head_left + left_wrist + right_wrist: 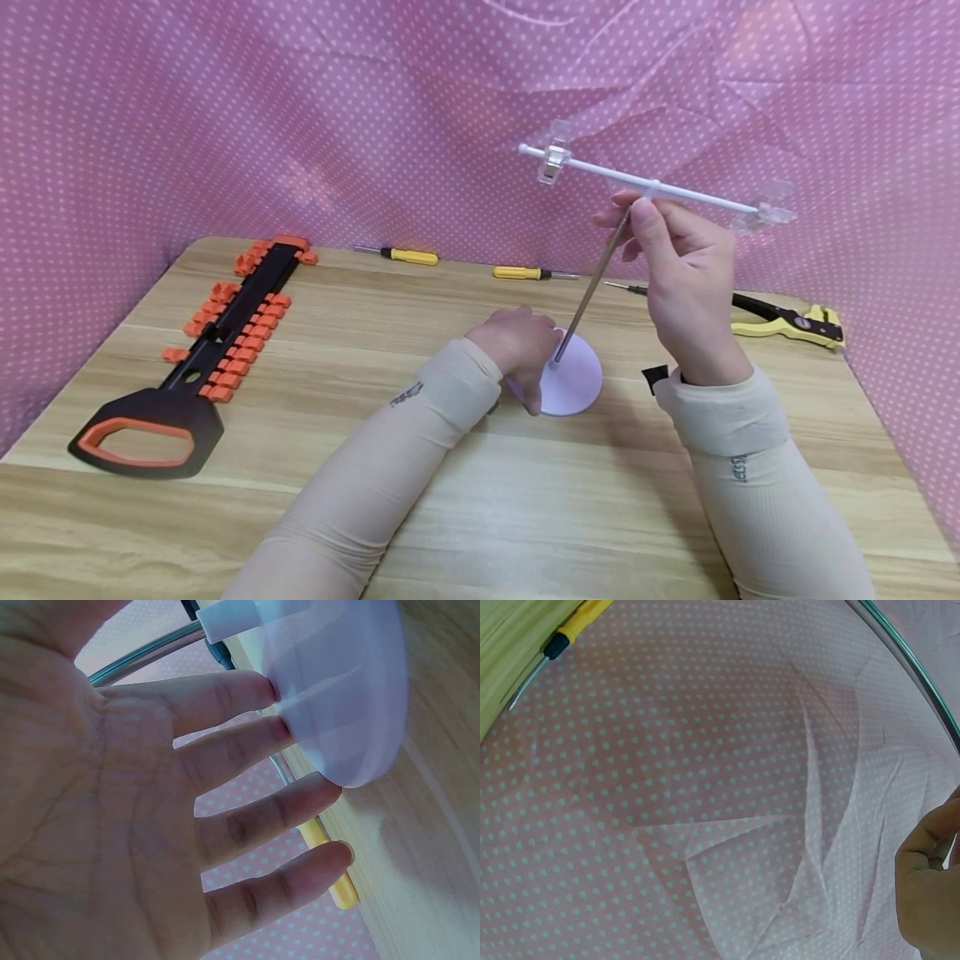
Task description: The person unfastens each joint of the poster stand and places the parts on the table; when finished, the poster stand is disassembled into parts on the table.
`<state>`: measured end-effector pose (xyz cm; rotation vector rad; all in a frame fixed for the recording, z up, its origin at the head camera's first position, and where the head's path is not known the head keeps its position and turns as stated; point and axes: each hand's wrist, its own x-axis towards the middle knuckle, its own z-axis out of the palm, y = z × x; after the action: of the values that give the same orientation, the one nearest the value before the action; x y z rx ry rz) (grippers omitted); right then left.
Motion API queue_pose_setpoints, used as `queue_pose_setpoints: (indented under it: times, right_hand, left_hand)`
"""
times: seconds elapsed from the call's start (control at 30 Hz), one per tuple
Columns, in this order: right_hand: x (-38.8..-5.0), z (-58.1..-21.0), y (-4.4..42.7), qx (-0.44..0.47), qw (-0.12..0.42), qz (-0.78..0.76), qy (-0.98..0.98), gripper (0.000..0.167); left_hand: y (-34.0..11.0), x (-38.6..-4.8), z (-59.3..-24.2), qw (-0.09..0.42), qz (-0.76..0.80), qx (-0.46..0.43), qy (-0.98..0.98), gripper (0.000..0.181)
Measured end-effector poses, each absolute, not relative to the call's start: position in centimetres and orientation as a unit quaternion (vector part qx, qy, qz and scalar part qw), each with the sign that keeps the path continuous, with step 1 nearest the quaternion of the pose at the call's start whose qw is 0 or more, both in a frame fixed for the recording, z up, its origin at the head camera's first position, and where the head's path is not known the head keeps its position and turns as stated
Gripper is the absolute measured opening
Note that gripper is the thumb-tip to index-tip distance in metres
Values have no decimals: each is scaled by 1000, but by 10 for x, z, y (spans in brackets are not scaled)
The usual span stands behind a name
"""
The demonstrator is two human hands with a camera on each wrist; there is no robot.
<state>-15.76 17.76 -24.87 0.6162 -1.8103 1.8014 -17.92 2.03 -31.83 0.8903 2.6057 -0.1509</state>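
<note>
**Right hand [688, 265] at the top of a stand [588, 293], left hand [517, 342] at its base [576, 385]**

The stand's round white base is low over the table [562, 517]; whether it lies fully flat cannot be told. From the base the rod [600, 268] leans up to the right. Above the base, the right thumb and fingers pinch the rod's top, just under the white crossbar [611, 174], which has a clear clip [553, 164] near one end and another clip [765, 210] near the other. The left fingers are straight and spread apart, several tips touching the base's edge.

Well left of the base lies a black-and-orange rack [238, 310]. Beyond the base are two yellow screwdrivers [412, 257] [517, 273]. Right of the base lie yellow-and-black pliers [802, 322], partly hidden. Dotted pink cloth [375, 125] hangs behind the base.
</note>
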Motion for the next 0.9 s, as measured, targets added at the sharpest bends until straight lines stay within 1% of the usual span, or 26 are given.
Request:
queue_pose_setpoints:
  times: [0.37,0.57,0.9]
  right_hand:
    - [-158,-247,175,212,254,679,-655,23]
    - [-159,-248,177,221,260,677,-652,28]
    - [-159,-249,178,223,271,673,-651,27]
  left_hand:
    - [20,-179,-319,196,-53,316,927,103]
    - [20,-180,-320,194,-57,319,926,103]
    - [21,-181,-319,198,-59,319,925,105]
